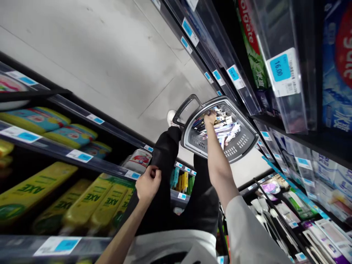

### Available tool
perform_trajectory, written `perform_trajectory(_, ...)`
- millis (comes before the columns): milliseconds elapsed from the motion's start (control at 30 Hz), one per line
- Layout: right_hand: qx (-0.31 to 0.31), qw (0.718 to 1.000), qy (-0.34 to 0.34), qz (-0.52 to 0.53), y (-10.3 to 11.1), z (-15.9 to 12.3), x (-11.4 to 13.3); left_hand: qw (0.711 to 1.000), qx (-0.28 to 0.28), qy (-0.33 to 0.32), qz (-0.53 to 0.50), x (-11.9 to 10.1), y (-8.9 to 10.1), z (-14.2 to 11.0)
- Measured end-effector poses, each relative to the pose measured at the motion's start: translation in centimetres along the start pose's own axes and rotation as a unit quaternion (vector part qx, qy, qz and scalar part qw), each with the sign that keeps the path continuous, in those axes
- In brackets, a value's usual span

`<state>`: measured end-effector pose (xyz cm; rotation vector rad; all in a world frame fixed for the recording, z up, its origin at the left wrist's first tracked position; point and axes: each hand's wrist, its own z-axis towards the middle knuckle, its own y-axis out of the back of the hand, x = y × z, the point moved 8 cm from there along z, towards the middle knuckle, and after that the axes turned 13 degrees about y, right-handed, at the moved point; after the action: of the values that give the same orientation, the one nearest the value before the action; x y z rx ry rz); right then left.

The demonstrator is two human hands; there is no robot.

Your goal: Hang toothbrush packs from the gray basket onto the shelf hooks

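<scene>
My right hand (210,117) reaches down into a grey plastic shopping basket (189,141). It is among a heap of small packaged goods (227,128), mostly white and multicoloured packs too small to name. The fingers are largely hidden, so whether they grip a pack does not show. The basket's loop handle (180,108) leans out to the left, beside a white shoe (171,117). Above my dark trouser leg, my left hand (149,183) is curled closed, with nothing visible in it.
Shelves of yellow AXE bottles (90,198) and soft yellow-blue packs (68,134) run along the left. Toothpaste boxes (251,47) stand behind clear shelf guards with price tags (283,71) on the right. White-handled utensils (272,216) hang at lower right. Pale floor (110,55) lies between the shelves.
</scene>
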<state>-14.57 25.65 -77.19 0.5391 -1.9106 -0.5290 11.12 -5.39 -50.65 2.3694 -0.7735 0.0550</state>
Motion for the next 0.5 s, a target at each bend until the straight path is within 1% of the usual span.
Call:
perform_trajectory(67,-0.034,0.998,-0.051,-0.027,1.6,-3.4,0.6,1.0,0.004,0.0,0.009,-0.2,-0.2,-0.4)
perform_trajectory(133,-0.054,0.994,-0.086,-0.046,3.1,-7.3,1.6,1.0,0.012,0.004,0.026,-0.4,-0.7,-0.8)
perform_trajectory(233,-0.071,0.989,-0.115,-0.065,4.7,-13.3,2.9,0.999,0.011,0.004,0.045,-0.7,-1.5,-1.6)
perform_trajectory(300,-0.079,0.987,-0.121,-0.072,5.6,-16.7,3.5,0.999,0.003,-0.003,0.041,-0.8,-2.0,-2.1)
perform_trajectory(400,-0.073,0.989,-0.103,-0.071,6.6,-20.1,4.3,0.999,-0.011,-0.014,0.029,-0.7,-2.5,-2.5)
perform_trajectory(500,-0.032,0.996,-0.062,-0.058,7.2,-21.6,5.5,0.999,-0.021,-0.017,0.017,-0.3,-2.9,-3.0)
